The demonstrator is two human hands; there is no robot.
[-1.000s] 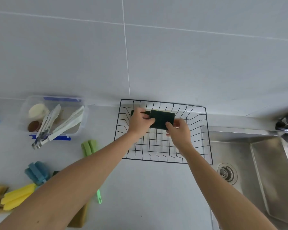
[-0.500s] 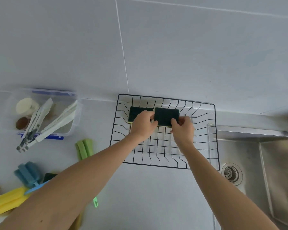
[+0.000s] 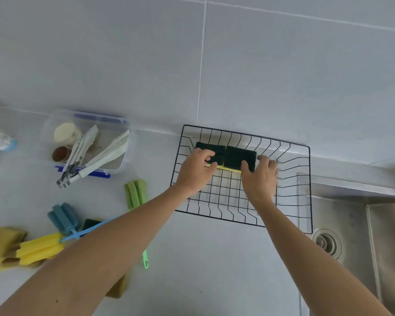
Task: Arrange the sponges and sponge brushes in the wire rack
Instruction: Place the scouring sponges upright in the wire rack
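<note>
Sponges, two, dark green scouring face up with a yellow layer beneath: left sponge (image 3: 209, 151) and right sponge (image 3: 238, 156) lie side by side, touching, in the back left part of the wire rack (image 3: 303, 179), near its rear wall.

Left hand (image 3: 196, 172): fingers curled over the left sponge, gripping its near edge.

Right hand (image 3: 259, 179): thumb and fingers curled around the near right corner of the right sponge, holding it.

Wire rack: black, on the grey counter (image 3: 203, 258), against the tiled wall (image 3: 146, 65).

Left of the rack: green sponge brush (image 3: 135, 193) closest; further left, blue sponge brush (image 3: 63, 217), yellow sponge brush (image 3: 40, 248), a dark sponge (image 3: 90, 224) partly hidden behind the forearm, and an ochre sponge (image 3: 2, 240).

Left of the rack, by the wall: clear plastic container (image 3: 126, 156) holding white tongs (image 3: 78, 153).

Right of the rack: steel sink (image 3: 385, 247) with drain (image 3: 326, 244).
</note>
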